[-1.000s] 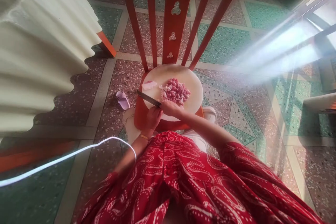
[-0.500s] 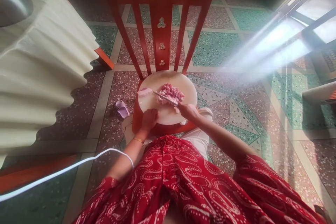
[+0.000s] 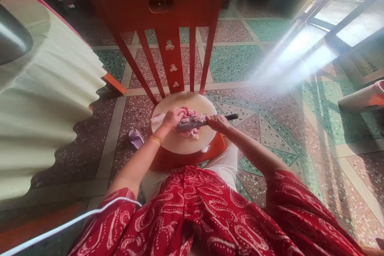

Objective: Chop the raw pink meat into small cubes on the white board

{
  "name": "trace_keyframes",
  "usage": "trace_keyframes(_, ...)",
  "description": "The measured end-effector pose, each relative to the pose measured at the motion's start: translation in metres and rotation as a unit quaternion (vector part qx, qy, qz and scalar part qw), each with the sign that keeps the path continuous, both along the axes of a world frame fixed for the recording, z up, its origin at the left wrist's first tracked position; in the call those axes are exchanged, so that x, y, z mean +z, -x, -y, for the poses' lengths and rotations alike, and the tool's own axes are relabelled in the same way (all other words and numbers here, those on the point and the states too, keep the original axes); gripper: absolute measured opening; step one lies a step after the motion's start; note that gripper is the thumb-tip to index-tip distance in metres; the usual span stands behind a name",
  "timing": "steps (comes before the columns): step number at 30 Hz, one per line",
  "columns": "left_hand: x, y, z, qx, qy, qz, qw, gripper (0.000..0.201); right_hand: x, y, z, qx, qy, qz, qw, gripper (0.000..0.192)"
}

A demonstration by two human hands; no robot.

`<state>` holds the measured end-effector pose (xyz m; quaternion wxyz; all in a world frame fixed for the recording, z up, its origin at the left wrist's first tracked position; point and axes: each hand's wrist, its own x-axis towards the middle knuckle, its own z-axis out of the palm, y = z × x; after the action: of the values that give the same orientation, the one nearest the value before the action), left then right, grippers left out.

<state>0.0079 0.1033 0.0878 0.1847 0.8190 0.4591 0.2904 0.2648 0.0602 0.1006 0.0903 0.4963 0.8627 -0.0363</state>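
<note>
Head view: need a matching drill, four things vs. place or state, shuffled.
Things:
1. knife
2. left hand
3. chopped meat
4. cutting board

Places or states:
A. lies on the red chair seat
B. gripped in the right hand, blade across the meat
C. rests on the pile beside the blade
D. heaped on the round board

Pairs: 1-B, 2-C, 3-D, 4-A

On a round cutting board atop a red chair, the right hand grips a knife across chopped meat, the left hand touching it.
</note>
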Motion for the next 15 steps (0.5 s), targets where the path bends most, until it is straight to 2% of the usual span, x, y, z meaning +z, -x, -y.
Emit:
trace_keyframes(2, -0.002, -0.027, -0.002, -0.057, -0.037, -0.056, 0.996, 0.022, -0.002, 0.004, -0.004, 0.011, 0.002, -0.008, 1.0, 0.026)
trace_keyframes(4, -0.009, -0.051, 0.001, -0.086, -0.062, -0.093, 0.99, 0.022, -0.004, 0.008, -0.007, 0.02, -0.002, -0.016, 1.0, 0.027)
trace_keyframes(7, -0.02, -0.073, 0.004, -0.097, -0.067, -0.126, 0.985, 0.021, -0.007, 0.008, -0.008, 0.029, -0.008, -0.022, 0.999, 0.031)
trace_keyframes(11, -0.029, -0.073, 0.0, -0.059, -0.08, -0.113, 0.989, 0.018, -0.008, -0.002, -0.008, 0.022, -0.01, -0.018, 1.0, 0.034)
trace_keyframes(15, -0.035, -0.054, -0.008, -0.038, -0.086, -0.097, 0.991, 0.019, -0.005, -0.022, -0.004, 0.017, -0.022, -0.009, 1.0, 0.033)
